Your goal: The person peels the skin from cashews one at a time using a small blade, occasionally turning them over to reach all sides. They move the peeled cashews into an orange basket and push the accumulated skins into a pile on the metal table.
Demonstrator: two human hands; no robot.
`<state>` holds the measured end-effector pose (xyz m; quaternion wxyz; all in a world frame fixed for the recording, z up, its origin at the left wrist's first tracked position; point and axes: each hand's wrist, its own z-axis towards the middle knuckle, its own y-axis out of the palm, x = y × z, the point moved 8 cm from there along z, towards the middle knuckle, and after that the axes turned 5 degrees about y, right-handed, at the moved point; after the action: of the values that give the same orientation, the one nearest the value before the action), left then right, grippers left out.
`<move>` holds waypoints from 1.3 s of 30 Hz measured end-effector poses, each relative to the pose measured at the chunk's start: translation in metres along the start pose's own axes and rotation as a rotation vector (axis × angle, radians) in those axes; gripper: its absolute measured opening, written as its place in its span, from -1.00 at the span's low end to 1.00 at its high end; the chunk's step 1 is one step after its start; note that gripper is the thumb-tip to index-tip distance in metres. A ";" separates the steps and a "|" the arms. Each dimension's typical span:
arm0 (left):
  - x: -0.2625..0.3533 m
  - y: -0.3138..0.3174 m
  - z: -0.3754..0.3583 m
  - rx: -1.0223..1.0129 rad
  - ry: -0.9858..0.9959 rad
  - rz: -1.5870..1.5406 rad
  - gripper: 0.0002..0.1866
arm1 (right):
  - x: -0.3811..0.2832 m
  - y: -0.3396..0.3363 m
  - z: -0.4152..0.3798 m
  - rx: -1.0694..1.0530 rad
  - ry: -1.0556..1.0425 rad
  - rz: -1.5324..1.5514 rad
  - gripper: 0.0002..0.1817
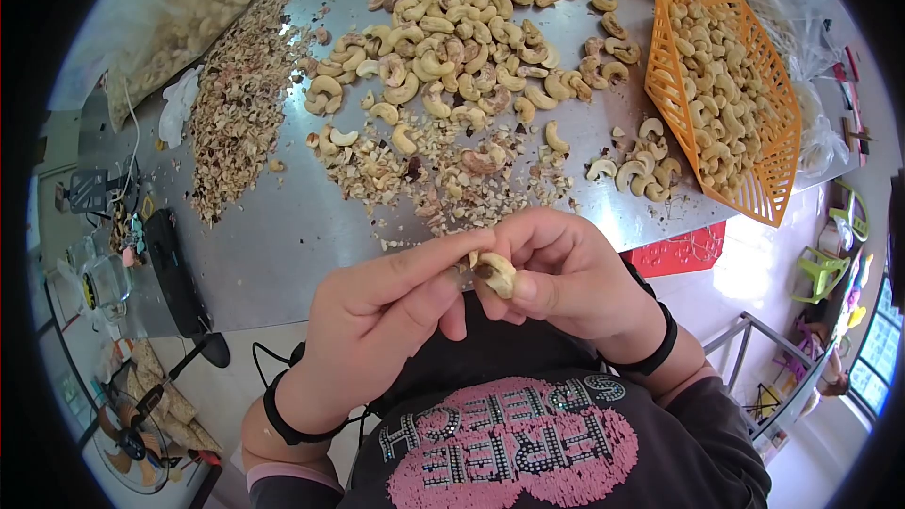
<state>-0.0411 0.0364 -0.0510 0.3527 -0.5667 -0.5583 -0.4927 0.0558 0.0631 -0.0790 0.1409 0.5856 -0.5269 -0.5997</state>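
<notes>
Just off the table's near edge, my right hand (575, 273) pinches a pale cashew nut (497, 277) between thumb and fingers. A dark brown patch shows on the nut's left end. My left hand (391, 302) is closed, its thumb and fingertips pressed together right against that dark end. Whatever sits between those left fingertips is too small and hidden to name. Beyond my hands lie broken cashew bits and skin flakes (443, 184). Farther back is a large heap of whole cashews (452, 42), some with reddish-brown skin patches.
An orange slatted basket (663, 66) of cashews stands at the right, a small group of cashews (650, 165) beside it. Brown flakes (236, 123) are piled at left near a clear bag of cashews (179, 33). A black elongated device (174, 273) lies along the left edge.
</notes>
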 end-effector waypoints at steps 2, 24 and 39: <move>-0.002 0.001 -0.001 -0.002 -0.090 -0.103 -0.68 | 0.001 0.004 0.001 -0.054 -0.001 0.059 -0.78; 0.014 0.009 -0.001 -0.084 0.158 0.178 -0.57 | -0.005 0.007 0.000 0.033 -0.008 -0.043 -0.78; 0.015 0.004 0.001 -0.048 0.156 0.209 -0.66 | -0.008 0.003 -0.004 0.084 -0.061 -0.147 -0.82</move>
<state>-0.0387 0.0408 -0.0359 0.4309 -0.5898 -0.4552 -0.5092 0.0600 0.0660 -0.0711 0.0559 0.6096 -0.5112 -0.6033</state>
